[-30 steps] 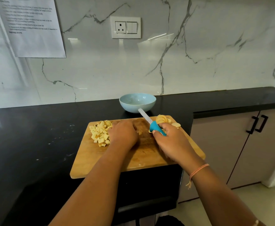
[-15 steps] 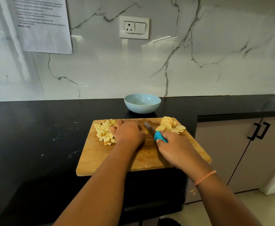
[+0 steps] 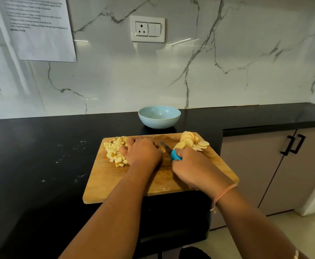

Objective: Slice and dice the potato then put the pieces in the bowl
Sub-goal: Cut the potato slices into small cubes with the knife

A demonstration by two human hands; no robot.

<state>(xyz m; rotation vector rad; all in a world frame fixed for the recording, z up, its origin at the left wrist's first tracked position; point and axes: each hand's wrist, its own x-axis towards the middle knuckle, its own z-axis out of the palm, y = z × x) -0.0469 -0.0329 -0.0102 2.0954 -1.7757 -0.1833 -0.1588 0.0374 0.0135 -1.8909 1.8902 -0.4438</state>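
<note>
A wooden cutting board [image 3: 115, 186] lies on the black counter. Diced potato pieces [image 3: 114, 149] are heaped at its far left, and round potato slices [image 3: 189, 140] lie at its far right. My left hand [image 3: 141, 153] is curled, knuckles up, over potato in the middle of the board; what it holds is hidden. My right hand [image 3: 194, 166] grips the blue-handled knife [image 3: 174, 155], whose blade is down on the board just right of my left fingers. A light blue bowl [image 3: 159, 117] stands behind the board, with nothing seen inside.
The black counter [image 3: 41, 161] carries small white specks to the left of the board. A marble wall with a socket [image 3: 147, 28] and a taped paper sheet [image 3: 39, 28] stands behind. Beige cabinet doors with black handles [image 3: 293, 144] sit lower right.
The knife came down from a raised, tilted position to lie flat on the board beside my left fingers. My left hand stayed over the potato; the view shifted slightly.
</note>
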